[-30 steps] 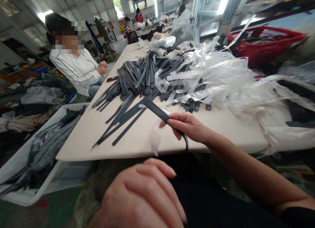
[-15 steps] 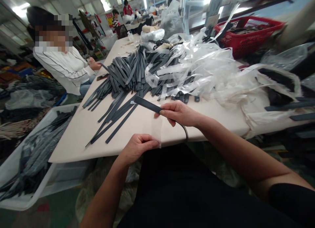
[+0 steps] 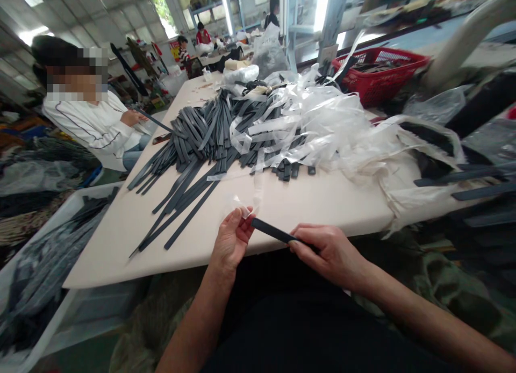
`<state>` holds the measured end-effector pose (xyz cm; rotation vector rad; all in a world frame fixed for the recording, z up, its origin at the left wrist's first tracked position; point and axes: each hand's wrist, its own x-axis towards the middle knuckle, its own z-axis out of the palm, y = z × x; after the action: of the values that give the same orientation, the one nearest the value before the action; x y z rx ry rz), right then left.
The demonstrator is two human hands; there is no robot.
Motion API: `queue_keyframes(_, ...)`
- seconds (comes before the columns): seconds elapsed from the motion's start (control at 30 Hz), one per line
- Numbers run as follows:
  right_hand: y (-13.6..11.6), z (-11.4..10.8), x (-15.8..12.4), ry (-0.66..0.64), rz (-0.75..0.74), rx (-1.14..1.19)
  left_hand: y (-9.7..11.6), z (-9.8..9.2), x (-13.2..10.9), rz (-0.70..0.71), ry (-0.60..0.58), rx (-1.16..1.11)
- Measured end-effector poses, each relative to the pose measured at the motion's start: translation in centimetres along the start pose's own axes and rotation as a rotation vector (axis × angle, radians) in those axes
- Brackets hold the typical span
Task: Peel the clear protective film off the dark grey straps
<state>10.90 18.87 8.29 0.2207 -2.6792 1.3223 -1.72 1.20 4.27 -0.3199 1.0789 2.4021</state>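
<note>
My right hand (image 3: 328, 252) grips a dark grey strap (image 3: 272, 231) near its end, with the tip pointing left over the table's front edge. Close to that tip, my left hand (image 3: 234, 236) pinches a clear, thin plastic strip (image 3: 242, 207) between thumb and fingers. The strip's full run is hard to make out against the table. Beyond my hands lies a large heap of similar grey straps (image 3: 217, 128), several of them fanned toward the front left. A tangle of clear plastic strips (image 3: 318, 126) covers the heap's right side.
The pale table (image 3: 121, 265) ends just before my body. A white bin (image 3: 44, 346) of dark straps stands at the left. Across the left edge, a person (image 3: 92, 126) in white holds another strap. A red basket (image 3: 379, 74) sits at the back right.
My right hand has drawn the strap down and toward me. My left hand has risen and turned, now beside the strap's tip with the plastic strip. The view has shifted slightly.
</note>
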Motion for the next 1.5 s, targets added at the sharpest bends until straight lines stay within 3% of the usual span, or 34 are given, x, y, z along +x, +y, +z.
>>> queue_keyframes(0.17,1.0,1.0,-0.9,0.058,0.031,-0.084,-1.0,0.6,-0.1,-0.004,-0.057,0.003)
queue_keyframes(0.53,1.3,2.9,1.2,0.059,0.058,-0.044,-3.5,0.9,-2.4,-0.061,-0.107,0.072)
queue_keyframes(0.67,1.8,1.4,-0.4,-0.082,0.091,0.123,-2.4,-0.7,-2.8,0.047,-0.002,0.003)
queue_keyframes(0.8,2.8,0.3,-3.4,-0.245,0.283,0.175,-1.1,-3.3,-2.9,0.105,0.105,0.004)
queue_keyframes(0.9,2.7,1.2,-3.8,-0.231,0.334,0.165,-3.0,-3.6,-4.0,0.006,0.056,0.077)
queue_keyframes(1.0,2.1,2.1,-3.3,-0.172,0.321,0.191,-6.1,-2.9,-5.4,-0.158,-0.092,0.139)
queue_keyframes(1.07,2.2,1.7,-3.9,-0.209,0.324,0.255,-7.4,-2.5,-6.0,-0.209,-0.159,0.155)
queue_keyframes(1.17,3.4,-0.4,-6.8,-0.330,0.358,0.300,-7.8,-2.7,-6.1,-0.161,-0.095,0.119)
queue_keyframes(1.27,4.9,-1.8,-10.0,-0.338,0.473,0.255,-8.2,-3.1,-6.0,-0.160,-0.051,0.101)
queue_keyframes(1.5,5.0,0.6,-10.1,-0.234,0.443,0.227,-12.0,-1.4,-7.1,-0.417,-0.331,0.301)
